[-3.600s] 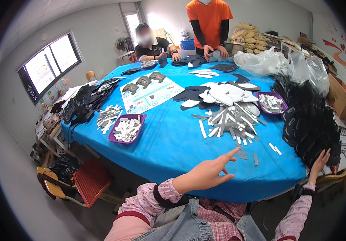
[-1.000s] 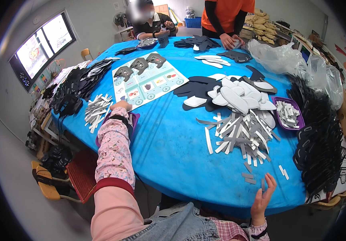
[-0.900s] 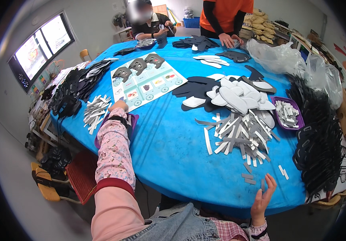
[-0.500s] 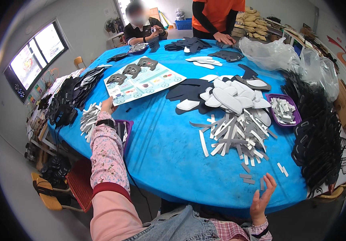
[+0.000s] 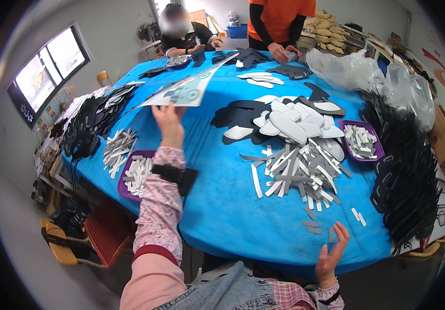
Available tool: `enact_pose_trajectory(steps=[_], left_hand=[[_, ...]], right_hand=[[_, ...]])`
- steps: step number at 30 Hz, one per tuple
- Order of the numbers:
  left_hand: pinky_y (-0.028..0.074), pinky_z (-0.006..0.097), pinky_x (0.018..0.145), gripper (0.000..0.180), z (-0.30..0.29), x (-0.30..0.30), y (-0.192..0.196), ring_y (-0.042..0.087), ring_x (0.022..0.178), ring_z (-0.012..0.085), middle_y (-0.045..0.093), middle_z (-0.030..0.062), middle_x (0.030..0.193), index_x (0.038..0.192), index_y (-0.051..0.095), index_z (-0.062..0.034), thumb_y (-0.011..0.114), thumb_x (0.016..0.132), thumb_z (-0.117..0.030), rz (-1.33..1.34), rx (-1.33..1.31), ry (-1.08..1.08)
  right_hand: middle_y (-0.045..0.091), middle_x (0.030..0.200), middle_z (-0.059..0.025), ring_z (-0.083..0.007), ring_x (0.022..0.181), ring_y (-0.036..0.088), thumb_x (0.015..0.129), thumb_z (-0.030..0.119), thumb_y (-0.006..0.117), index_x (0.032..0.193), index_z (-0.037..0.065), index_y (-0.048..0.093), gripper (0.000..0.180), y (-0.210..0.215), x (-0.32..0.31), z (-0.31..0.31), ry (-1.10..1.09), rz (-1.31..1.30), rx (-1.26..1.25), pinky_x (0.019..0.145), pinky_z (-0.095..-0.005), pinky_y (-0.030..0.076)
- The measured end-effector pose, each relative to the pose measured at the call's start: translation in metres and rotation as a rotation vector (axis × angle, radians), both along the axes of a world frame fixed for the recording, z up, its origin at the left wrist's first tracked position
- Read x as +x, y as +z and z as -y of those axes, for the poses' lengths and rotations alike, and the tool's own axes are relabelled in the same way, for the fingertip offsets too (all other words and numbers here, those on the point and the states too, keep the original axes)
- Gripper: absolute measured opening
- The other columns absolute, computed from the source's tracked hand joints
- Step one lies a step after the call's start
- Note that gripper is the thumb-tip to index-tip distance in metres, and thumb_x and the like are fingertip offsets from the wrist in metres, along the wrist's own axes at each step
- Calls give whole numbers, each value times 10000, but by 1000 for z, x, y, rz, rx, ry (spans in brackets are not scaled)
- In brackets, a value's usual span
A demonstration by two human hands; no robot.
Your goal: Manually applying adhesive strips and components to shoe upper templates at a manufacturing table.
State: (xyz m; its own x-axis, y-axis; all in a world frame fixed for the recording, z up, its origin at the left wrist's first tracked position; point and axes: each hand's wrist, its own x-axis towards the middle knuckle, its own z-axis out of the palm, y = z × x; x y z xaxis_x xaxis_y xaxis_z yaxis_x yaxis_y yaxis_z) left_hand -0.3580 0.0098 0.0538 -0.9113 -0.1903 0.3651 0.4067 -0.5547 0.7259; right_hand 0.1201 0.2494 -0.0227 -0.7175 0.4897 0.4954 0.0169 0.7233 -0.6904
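Observation:
My left hand [image 5: 169, 122] is stretched out over the blue table [image 5: 217, 206] and grips the near corner of a large printed sheet [image 5: 189, 89], which is lifted and tilted above the tabletop. My right hand [image 5: 331, 253] hovers at the table's near edge with fingers spread, holding nothing; several small grey and white strips [image 5: 315, 227] lie just beyond it. A purple tray of white strips [image 5: 137, 173] sits under my left forearm.
A heap of grey and white strips [image 5: 297, 173] and white and black sole-shaped pieces [image 5: 284, 121] fill the middle. A second purple tray [image 5: 361, 140] and black stacks [image 5: 406, 165] lie right. Black pieces [image 5: 90, 121] pile left. Two people [image 5: 277, 23] work at the far edge, near clear bags [image 5: 346, 70].
My left hand reached across to the printed sheet, took hold of its corner and has lifted it off the table. My right hand stayed at the near edge.

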Motion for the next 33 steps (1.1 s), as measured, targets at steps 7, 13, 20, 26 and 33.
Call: enact_pose_trajectory(steps=[7,13,20,26,33], left_hand=[[576,440,750,743,-89,-7,1,595,973,294,343,153,1356,1404,-22,-233,451,900,37,219,137,113],[523,372,877,604,-107,-3,-20,594,1062,261,529,186,1247,1410,188,25,507,936,-175,277,-576,-794],[511,361,746,278,72,-84,-36,657,867,248,670,157,980,1044,651,-29,589,812,-168,121,-1304,192],[477,427,872,456,125,-77,-49,599,1030,341,634,186,1086,1151,583,-46,604,807,-345,498,-2153,379],[428,448,928,939,158,-95,-58,534,1165,262,558,128,1254,1466,102,-114,638,797,-498,642,-2144,288]], right_hand=[[406,1282,-206,-335,1193,387,846,269,469,1262,-20,403,511,-1,-1,6,29,-46,-37,1021,-450,288],[411,1279,-203,-333,1197,388,847,271,474,1264,-20,401,514,-6,0,-1,-21,-32,-36,1025,-446,286],[411,1277,-213,-341,1182,403,837,270,486,1261,-29,396,526,0,-4,10,78,-29,-49,1019,-444,297],[398,1281,-199,-316,1210,378,900,349,406,1277,-31,392,535,-2,-1,2,-5,36,-15,1039,-427,272],[405,1264,-195,-315,1202,387,917,377,377,1271,-28,400,539,-1,-1,8,-26,65,-22,1035,-427,277]])
